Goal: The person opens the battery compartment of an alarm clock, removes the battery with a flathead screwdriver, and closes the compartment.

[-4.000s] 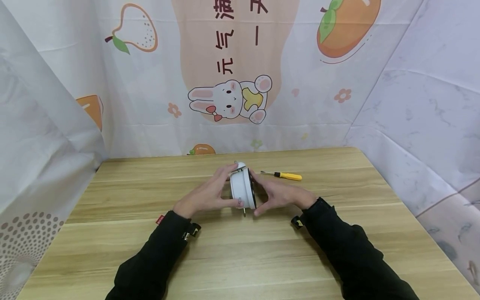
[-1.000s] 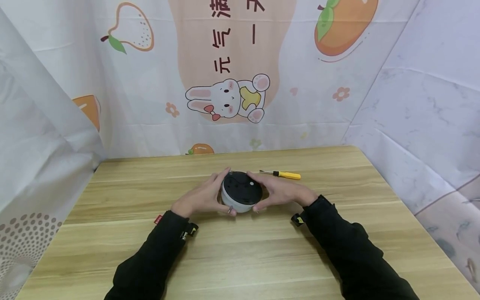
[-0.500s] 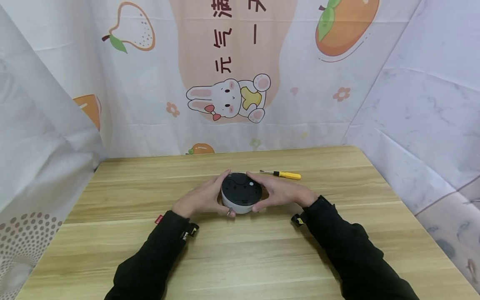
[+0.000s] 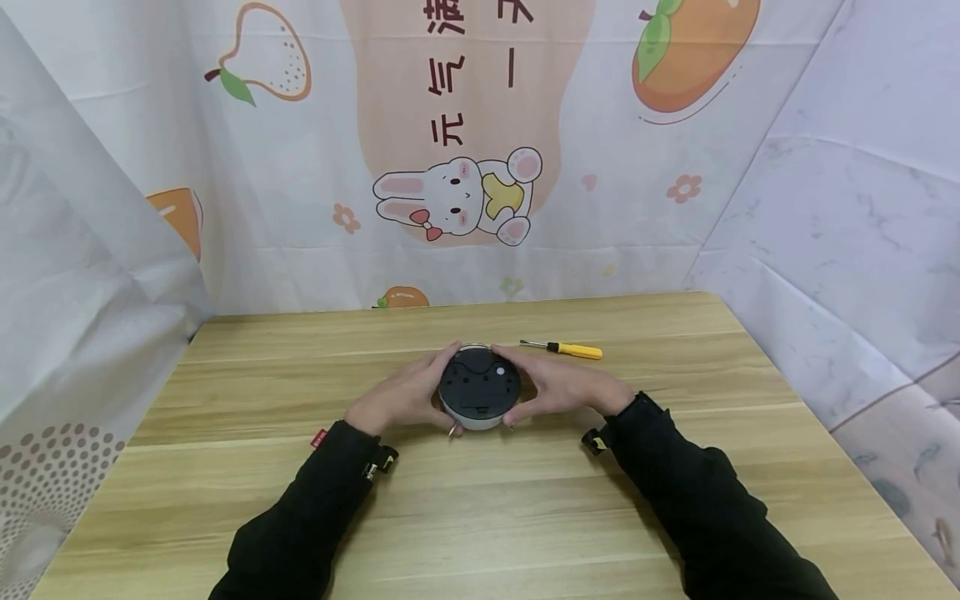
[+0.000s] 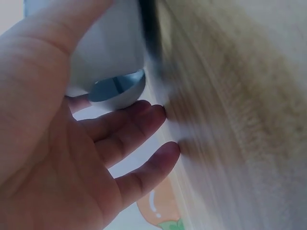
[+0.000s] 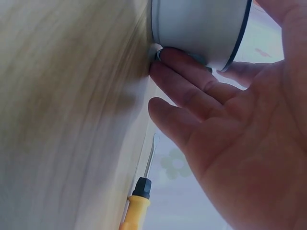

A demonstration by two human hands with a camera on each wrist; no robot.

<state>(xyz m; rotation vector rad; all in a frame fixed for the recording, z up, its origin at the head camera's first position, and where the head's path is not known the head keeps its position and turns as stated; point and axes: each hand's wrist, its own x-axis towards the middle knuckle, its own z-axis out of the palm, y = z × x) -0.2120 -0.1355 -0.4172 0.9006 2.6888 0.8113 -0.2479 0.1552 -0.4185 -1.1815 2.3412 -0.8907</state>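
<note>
A round white alarm clock (image 4: 480, 385) sits low over the table with its black back facing up and its two thin metal feet toward the near side. My left hand (image 4: 408, 396) holds its left side, thumb near one foot and fingers at the far edge. Opposite it, my right hand (image 4: 558, 387) grips the right side between thumb and fingers. In the left wrist view, a domed bell (image 5: 120, 91) shows beside the white casing (image 5: 110, 48), by the fingertips. The right wrist view has the casing (image 6: 199, 31) above the fingers, whose tips are right at the tabletop. The clock's face is hidden.
A screwdriver (image 4: 576, 351) with a yellow handle lies on the wooden table (image 4: 480, 517), just beyond my right hand. Behind the table hangs a printed curtain (image 4: 300, 192), and pale cloth (image 4: 847, 200) closes off the right side.
Four seconds ago the clock was held on edge, showing its white side; both hands have since turned it back-up. Over the last second it has rotated slightly and levelled. The screwdriver stayed put.
</note>
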